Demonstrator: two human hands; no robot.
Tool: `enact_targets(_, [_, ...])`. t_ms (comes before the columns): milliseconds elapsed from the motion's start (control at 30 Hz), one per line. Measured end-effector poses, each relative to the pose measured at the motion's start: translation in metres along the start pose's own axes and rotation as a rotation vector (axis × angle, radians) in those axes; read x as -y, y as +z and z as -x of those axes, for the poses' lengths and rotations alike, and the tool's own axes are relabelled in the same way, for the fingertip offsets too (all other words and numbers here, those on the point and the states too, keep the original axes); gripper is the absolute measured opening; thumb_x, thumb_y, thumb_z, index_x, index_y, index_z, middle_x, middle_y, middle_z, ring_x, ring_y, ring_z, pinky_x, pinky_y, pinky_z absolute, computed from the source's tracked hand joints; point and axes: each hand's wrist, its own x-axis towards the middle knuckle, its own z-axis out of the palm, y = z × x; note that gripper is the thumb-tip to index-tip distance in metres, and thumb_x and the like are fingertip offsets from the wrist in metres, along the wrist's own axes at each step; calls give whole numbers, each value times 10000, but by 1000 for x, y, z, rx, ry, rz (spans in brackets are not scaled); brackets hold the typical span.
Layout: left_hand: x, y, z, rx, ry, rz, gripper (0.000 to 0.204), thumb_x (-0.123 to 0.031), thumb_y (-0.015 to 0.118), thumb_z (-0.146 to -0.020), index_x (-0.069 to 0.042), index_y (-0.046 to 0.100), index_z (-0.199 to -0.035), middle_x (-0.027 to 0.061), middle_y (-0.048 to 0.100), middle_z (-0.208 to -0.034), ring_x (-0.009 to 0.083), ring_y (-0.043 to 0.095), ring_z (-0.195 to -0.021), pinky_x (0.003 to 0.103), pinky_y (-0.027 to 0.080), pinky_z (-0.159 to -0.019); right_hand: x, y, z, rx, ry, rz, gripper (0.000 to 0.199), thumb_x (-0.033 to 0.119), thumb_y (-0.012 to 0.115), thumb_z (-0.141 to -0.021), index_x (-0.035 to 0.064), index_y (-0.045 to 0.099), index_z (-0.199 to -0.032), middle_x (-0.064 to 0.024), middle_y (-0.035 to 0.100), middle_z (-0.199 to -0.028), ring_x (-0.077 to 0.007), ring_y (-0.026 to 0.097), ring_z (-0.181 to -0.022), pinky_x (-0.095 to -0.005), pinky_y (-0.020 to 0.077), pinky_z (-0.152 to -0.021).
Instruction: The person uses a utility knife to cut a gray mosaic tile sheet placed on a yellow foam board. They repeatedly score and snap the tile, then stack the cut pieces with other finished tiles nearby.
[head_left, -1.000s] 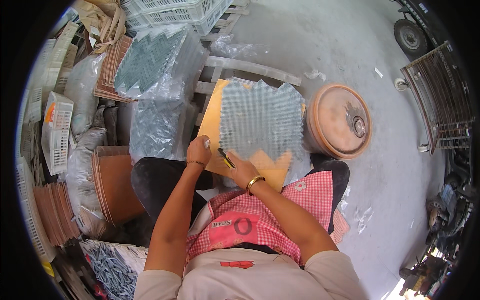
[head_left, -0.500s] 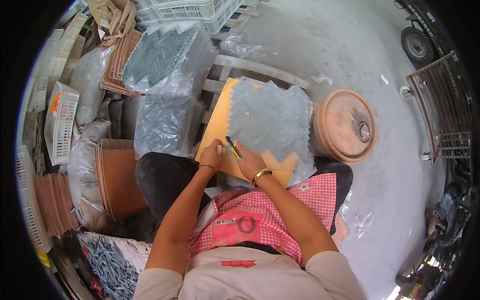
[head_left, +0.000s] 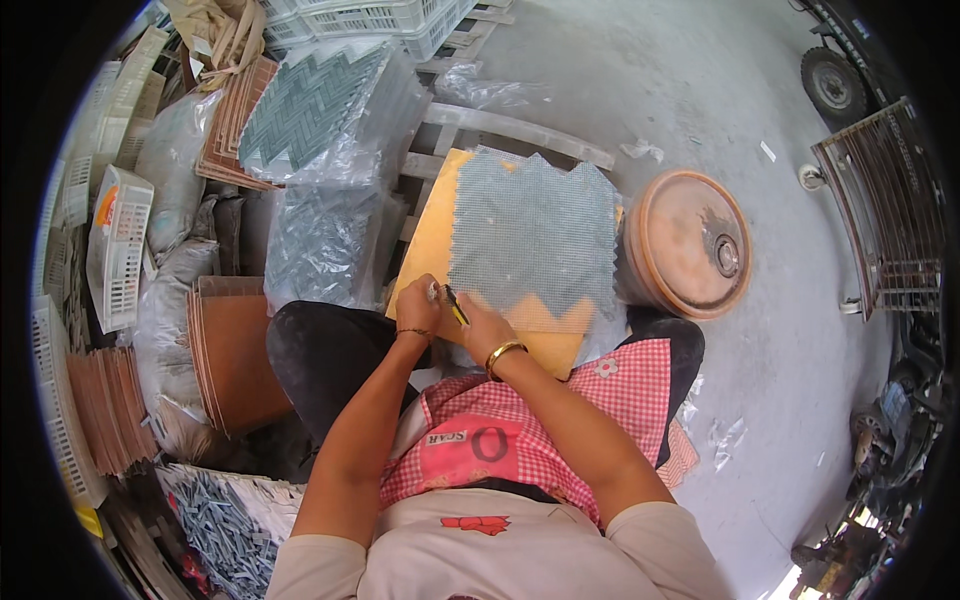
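A grey-blue mosaic tile sheet with a zigzag edge (head_left: 535, 235) lies on a yellow board (head_left: 440, 225) in front of my knees. My left hand (head_left: 418, 310) is closed at the sheet's near left corner, pinching something small. My right hand (head_left: 482, 322), with a gold bangle at the wrist, grips a slim black-and-yellow tool (head_left: 455, 304) right beside the left hand. The two hands touch each other at the board's near edge.
A round orange lid or basin (head_left: 688, 243) lies right of the board. Plastic-wrapped stacks of mosaic sheets (head_left: 325, 120) stand to the left, with brown trays (head_left: 235, 355), white crates (head_left: 118, 245) and a wooden pallet (head_left: 520, 130) behind. A wire rack (head_left: 885, 210) is at far right.
Both hands have drawn back from the sheet's left side toward its near left corner and come together. The right hand still holds the tool.
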Motion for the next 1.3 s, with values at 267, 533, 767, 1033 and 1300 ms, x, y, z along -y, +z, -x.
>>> enact_targets(267, [-9, -6, 0, -47, -7, 27, 46, -50, 554, -674, -38, 532, -712, 203, 546, -673, 367, 536, -673, 407, 417, -583, -9, 5, 13, -47, -56, -61, 482, 94, 480, -759, 126, 365, -1226, -256, 544, -896, -401, 517, -839, -431, 417, -758])
enact_targets(533, [-1, -22, 14, 149, -25, 137, 92, -106, 565, -674, -26, 539, -712, 195, 553, -707, 344, 545, -698, 370, 429, -622, -16, -34, 10, -43, -73, -392, 522, 109, 466, -787, 163, 301, -1280, -74, 557, -617, -137, 550, -479, -264, 473, -483])
enact_targets(767, [-10, -4, 24, 93, -197, -42, 217, -202, 593, -661, -22, 517, -756, 177, 555, -765, 325, 538, -771, 398, 412, -653, -37, -93, -40, -466, -134, 142, 533, 176, 605, -693, 11, 396, -1154, -213, 582, -736, -363, 568, -678, -418, 467, -616])
enact_targets(1033, [-20, 15, 30, -119, -229, -93, 96, -126, 525, -707, -65, 508, -778, 156, 561, -777, 342, 545, -763, 420, 424, -646, -75, -169, -140, -528, -273, 619, 428, 155, 637, -657, 16, 457, -1020, -192, 411, -1176, -309, 362, -1128, -382, 340, -911])
enact_targets(1300, [-19, 1, 11, -32, -286, -56, 95, -45, 468, -691, -66, 491, -781, 165, 541, -765, 357, 527, -759, 435, 416, -628, -79, -173, -120, -380, -183, 674, 349, 135, 635, -650, 6, 460, -924, -151, 516, -946, -318, 480, -930, -399, 382, -795])
